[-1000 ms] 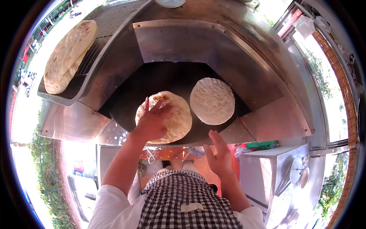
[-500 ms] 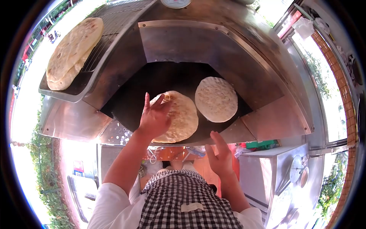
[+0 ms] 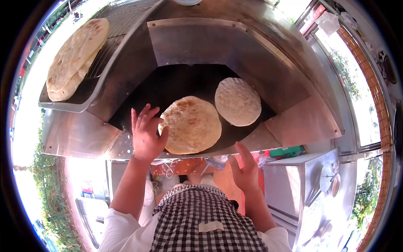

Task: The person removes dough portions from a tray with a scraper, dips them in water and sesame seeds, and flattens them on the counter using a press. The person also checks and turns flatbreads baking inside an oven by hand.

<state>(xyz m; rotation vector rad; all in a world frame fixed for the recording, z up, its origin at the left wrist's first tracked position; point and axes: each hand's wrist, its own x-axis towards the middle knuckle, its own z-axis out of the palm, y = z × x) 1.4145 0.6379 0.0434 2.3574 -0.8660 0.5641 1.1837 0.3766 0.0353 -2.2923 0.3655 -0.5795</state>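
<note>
A round flatbread (image 3: pixel 193 126) with brown patches lies flat on the dark griddle (image 3: pixel 180 82). At its left edge is my left hand (image 3: pixel 147 136), fingers spread, thumb and fingertips close beside the rim. A second, paler flatbread (image 3: pixel 238 102) with a dimpled surface rests to the right, farther back on the griddle. My right hand (image 3: pixel 245 168) hovers at the griddle's front edge, below the two breads, with thumb and fingers apart and nothing in it.
Metal walls (image 3: pixel 193 42) enclose the griddle at the back and sides. On the left, a wire rack (image 3: pixel 113 44) over a tray holds stacked baked flatbreads (image 3: pixel 77 56). A metal cabinet (image 3: pixel 281 180) stands below right, with a round-headed utensil (image 3: pixel 326 176) by its side.
My left hand has moved left off the browned flatbread, uncovering its top. My right hand has stayed nearly in place. The view has shifted slightly.
</note>
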